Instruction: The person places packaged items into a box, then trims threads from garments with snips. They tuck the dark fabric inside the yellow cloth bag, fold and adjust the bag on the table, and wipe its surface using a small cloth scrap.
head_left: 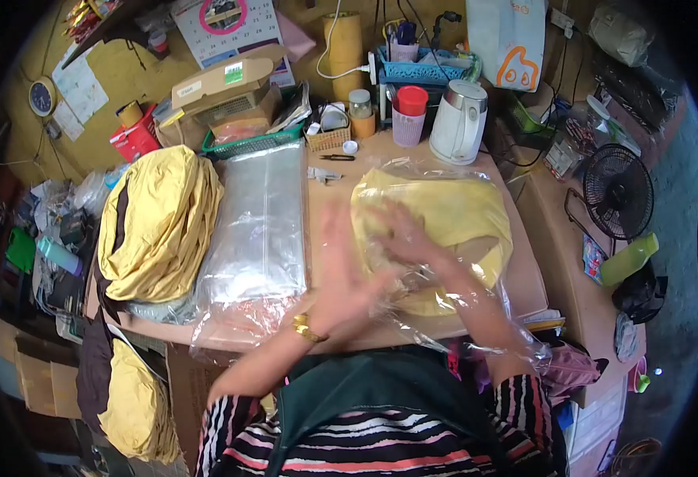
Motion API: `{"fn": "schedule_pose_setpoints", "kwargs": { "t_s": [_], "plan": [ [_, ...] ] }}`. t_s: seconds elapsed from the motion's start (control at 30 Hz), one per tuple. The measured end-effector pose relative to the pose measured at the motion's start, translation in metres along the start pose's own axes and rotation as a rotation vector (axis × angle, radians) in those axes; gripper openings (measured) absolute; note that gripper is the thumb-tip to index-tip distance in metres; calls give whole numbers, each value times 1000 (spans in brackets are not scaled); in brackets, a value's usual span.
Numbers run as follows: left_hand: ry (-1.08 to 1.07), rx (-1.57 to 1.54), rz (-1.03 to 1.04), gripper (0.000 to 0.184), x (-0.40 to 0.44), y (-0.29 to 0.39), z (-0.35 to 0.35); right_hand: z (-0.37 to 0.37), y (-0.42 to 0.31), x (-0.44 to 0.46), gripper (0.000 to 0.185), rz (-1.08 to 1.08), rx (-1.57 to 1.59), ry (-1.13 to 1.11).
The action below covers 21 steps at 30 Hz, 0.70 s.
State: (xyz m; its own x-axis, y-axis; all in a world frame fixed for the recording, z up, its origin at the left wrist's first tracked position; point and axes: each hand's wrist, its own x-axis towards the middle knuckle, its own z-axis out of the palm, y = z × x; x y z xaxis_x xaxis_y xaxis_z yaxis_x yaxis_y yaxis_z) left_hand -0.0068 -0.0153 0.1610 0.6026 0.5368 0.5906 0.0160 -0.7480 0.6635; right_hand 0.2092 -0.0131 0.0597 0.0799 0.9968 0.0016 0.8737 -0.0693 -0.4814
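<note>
A folded yellow cloth piece (pixel 436 199) lies inside a clear plastic bag (pixel 412 322) on the table in front of me. My right hand (pixel 406 232) is over the left part of the cloth, fingers spread, with clear plastic around the hand and forearm. My left hand (pixel 349 286), a gold bracelet on its wrist, is raised just left of the bag. Its fingers look stretched out but are blurred by motion. Beside it lies a stack of flat clear plastic bags (pixel 257 230). Farther left is a tall pile of folded yellow cloth (pixel 158 226).
At the back of the table stand a white electric kettle (pixel 458 123), a cup with a red top (pixel 409 119) and a green tray (pixel 253 141). Small scissors (pixel 337 157) lie nearer. A black fan (pixel 618 191) stands right; more yellow cloth (pixel 136 405) hangs low left.
</note>
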Motion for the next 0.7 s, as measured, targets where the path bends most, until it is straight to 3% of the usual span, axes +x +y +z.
{"fn": "schedule_pose_setpoints", "kwargs": {
  "t_s": [0.07, 0.1, 0.17, 0.23, 0.27, 0.3, 0.33, 0.37, 0.43, 0.5, 0.53, 0.57, 0.6, 0.63, 0.67, 0.7],
  "plan": [
    [141, -350, -524, 84, -30, -60, 17, 4, -21, -6, 78, 37, -120, -63],
    [77, -702, -875, 86, -39, -67, 21, 9, -23, -6, 82, 17, -204, -76],
    [118, -703, -791, 79, -60, -91, 49, 21, -15, 4, 87, -6, -292, -89],
    [160, -701, -702, 73, -73, -101, 70, 34, -3, 25, 93, -28, -646, 26],
    [-3, -799, -719, 67, -80, -103, 76, 27, -4, 30, 93, -29, -645, 25],
    [-168, -897, -734, 62, -84, -103, 80, 12, -7, 33, 94, 72, -454, 3],
    [-165, -899, -738, 62, -75, -78, 71, 2, -11, 36, 95, 172, -263, -22],
    [-496, -677, -822, 57, -56, -32, 51, 0, -9, 38, 95, 171, -264, -28],
    [-822, -439, -890, 52, -58, -23, 43, -7, -6, 33, 100, 109, -339, -145],
    [-783, -848, -604, 53, -91, -68, 44, -2, 6, -1, 102, 49, -307, -151],
    [-694, -929, -929, 56, -83, -66, 26, 4, 14, -19, 99, -48, -445, -199],
    [-692, -933, -926, 56, -82, -69, 20, 7, 19, -26, 96, -147, -585, -245],
    [-482, -1066, -1088, 56, -81, -71, 17, -6, 16, -21, 97, -138, -384, -344],
    [-258, -1191, -1248, 57, -83, -72, 17, -4, 14, -18, 97, -142, -388, -352],
    [-309, -1106, -1101, 58, -87, -75, 35, 2, 7, -16, 90, -221, -378, -76],
    [-307, -1109, -1114, 58, -92, -69, 41, 11, 0, -17, 84, -293, -359, 201]
  ]
}}
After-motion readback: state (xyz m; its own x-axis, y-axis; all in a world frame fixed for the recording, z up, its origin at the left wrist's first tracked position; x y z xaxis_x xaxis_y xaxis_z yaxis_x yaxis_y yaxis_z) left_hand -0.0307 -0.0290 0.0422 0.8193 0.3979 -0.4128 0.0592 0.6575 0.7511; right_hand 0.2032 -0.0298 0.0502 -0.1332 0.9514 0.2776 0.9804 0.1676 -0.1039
